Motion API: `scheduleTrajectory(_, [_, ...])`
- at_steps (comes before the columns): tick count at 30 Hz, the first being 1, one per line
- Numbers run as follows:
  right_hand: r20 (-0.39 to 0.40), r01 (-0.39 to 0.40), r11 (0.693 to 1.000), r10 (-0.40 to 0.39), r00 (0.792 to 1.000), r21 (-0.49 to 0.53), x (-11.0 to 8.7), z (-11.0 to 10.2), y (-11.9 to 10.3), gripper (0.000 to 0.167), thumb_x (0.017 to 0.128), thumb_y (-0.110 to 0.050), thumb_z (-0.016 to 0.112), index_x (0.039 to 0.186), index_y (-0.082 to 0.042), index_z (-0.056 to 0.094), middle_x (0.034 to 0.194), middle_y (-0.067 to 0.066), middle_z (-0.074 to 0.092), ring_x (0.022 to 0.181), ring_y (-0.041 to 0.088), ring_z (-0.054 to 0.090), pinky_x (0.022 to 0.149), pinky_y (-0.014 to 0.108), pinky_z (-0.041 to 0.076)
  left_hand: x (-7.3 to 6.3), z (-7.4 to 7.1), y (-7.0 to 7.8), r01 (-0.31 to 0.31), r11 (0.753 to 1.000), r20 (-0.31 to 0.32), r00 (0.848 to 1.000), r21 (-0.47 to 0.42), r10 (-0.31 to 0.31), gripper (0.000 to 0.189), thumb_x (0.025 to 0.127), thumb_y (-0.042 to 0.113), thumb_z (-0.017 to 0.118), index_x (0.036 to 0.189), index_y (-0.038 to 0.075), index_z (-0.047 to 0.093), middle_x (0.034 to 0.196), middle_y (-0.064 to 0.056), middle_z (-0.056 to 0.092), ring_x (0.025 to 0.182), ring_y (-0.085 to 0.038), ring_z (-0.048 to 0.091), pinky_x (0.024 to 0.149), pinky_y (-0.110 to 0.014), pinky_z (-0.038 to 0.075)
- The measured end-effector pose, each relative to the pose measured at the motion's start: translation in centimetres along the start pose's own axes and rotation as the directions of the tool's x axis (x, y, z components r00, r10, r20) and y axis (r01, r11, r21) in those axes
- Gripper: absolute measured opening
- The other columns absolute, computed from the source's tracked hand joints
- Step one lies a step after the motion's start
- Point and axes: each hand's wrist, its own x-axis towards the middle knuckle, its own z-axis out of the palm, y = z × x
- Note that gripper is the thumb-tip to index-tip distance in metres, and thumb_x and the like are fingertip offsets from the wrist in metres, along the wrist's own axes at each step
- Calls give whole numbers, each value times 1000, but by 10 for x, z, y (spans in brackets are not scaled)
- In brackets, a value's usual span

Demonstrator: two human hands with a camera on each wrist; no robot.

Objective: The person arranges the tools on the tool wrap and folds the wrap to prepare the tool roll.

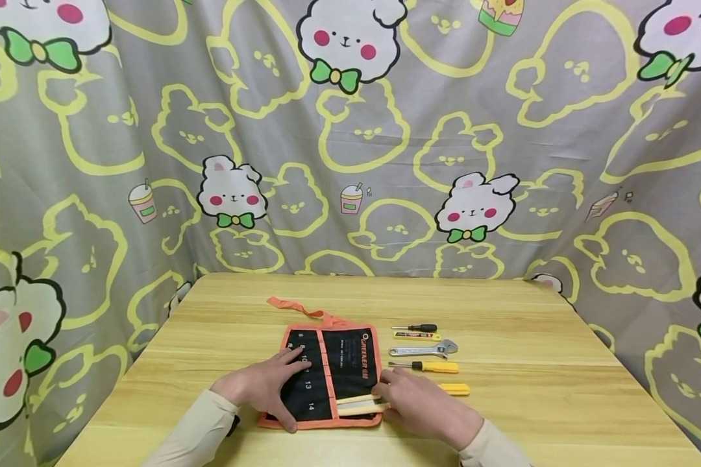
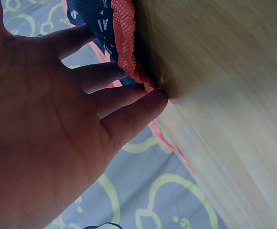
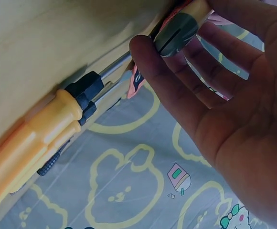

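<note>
A black tool pouch (image 1: 352, 363) with orange trim and printed numbers lies spread out on the table. My left hand (image 1: 267, 383) rests on its left part with fingers spread; in the left wrist view, fingertips touch the orange edging (image 2: 124, 40). At the pouch's lower right are the two pale yellow handles of what look like pliers (image 1: 362, 410), their left end inside the pocket. My right hand (image 1: 423, 402) holds the handle ends between thumb and fingers. Seen from the right wrist, a dark-tipped handle (image 3: 176, 36) sits within the fingers of that hand.
Right of the pouch lie a black screwdriver (image 1: 423, 327), a yellow utility knife (image 1: 416, 336), an adjustable wrench (image 1: 423, 349) and a yellow screwdriver (image 1: 441, 367). Another yellow handle (image 1: 457, 389) is partly behind my right hand. An orange strap (image 1: 295, 307) trails beyond the pouch. Patterned curtains surround the table.
</note>
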Motion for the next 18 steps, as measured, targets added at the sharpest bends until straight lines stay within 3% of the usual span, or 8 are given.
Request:
scheduleTrajectory(11, [11, -16, 1000, 16, 1000, 7, 3, 3, -2, 21, 88, -22, 82, 108, -18, 75, 95, -9, 61, 81, 5, 51, 66, 23, 48, 0, 1, -1, -2, 1000, -5, 1000, 6, 2, 109, 66, 51, 94, 156, 18, 44, 169, -11, 22, 155, -42, 18, 112, -64, 36])
scheduleTrajectory(18, [16, -7, 1000, 7, 1000, 27, 2, 2, -1, 19, 89, -22, 81, 107, -20, 75, 95, -10, 61, 81, 3, 52, 67, 22, 48, 0, 0, -1, -9, 1000, 4, 1000, 7, 9, 109, 67, 51, 94, 157, 18, 42, 170, -12, 21, 155, -43, 18, 112, -64, 36])
